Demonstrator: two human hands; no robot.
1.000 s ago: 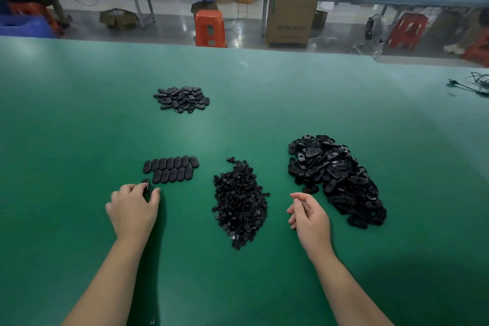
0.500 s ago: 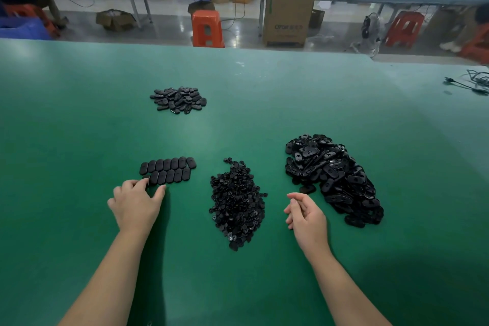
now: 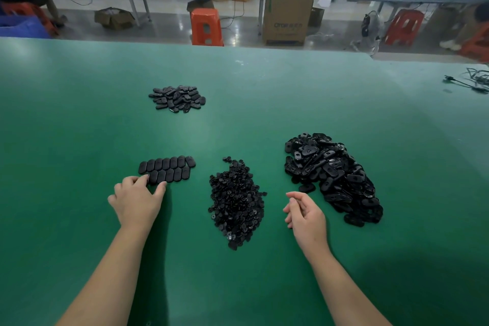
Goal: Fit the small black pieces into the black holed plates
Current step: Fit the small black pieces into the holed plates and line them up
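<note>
Honestly you're sitting on a lot of work here: the biggest thing on the green table is the heap of holed plates by your right side, and it's looking barely dented, with open slots showing on the top ones. Next down, the pile of small black pieces is lying in the middle between your arms, also pretty full. What's counting as done, I'm guessing, is the far pile well beyond your left hand, a loose little mound, plus the two tidy rows you're lining up close in. I can't tell from here whether those have inserts seated, they're just showing smooth backs. Your left hand is lying palm down with the fingers spread, fingertips touching the near row's left end, and I can't tell if it's pinching anything. Your right hand is hovering between the small pieces and the plate heap, fingers loosely curled, holding nothing I can see. So you're looking at mostly unfinished.
</note>
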